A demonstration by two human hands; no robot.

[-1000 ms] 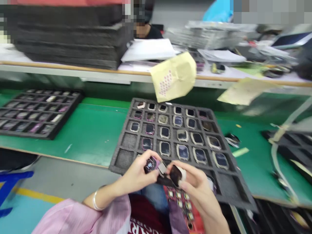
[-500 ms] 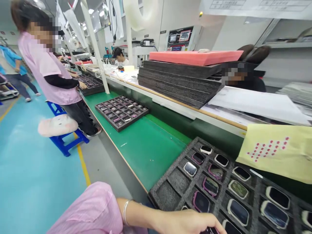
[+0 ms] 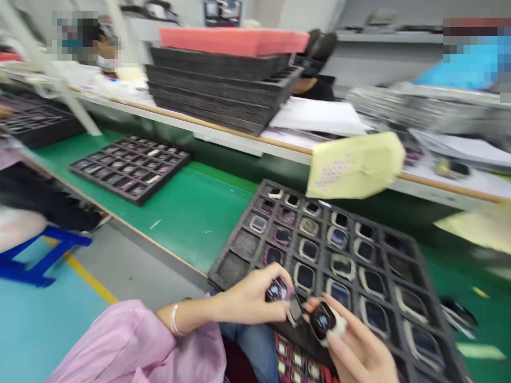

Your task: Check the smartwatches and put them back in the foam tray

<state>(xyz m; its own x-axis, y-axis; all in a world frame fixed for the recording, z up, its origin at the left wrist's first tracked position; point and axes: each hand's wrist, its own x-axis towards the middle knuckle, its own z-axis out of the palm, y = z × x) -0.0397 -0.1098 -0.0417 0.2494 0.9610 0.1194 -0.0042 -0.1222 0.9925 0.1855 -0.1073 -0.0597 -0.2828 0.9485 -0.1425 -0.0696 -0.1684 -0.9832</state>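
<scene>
My left hand (image 3: 255, 295) has its fingers closed around a purple-framed watch (image 3: 276, 290) with a lit screen. Facing it, my right hand (image 3: 355, 340) grips a white-framed watch (image 3: 324, 319), its screen also lit. A small dark square piece (image 3: 296, 309) shows between the two hands, near my left fingertips. Both hands are over the near edge of a black foam tray (image 3: 429, 255), whose compartments hold several watch pieces with white or purple frames. Two compartments at its left corner hold nothing.
Another filled foam tray (image 3: 130, 166) lies farther left on the green bench. Stacked black foam trays (image 3: 215, 88) with pink foam (image 3: 231, 41) stand on the shelf. Yellow paper (image 3: 355, 165) hangs over its edge. A red tray (image 3: 301, 364) is low beneath my hands.
The view has turned right and down. My left hand has risen off the tray with a purple-framed watch, and my right hand has come into view holding a white-framed one.
</scene>
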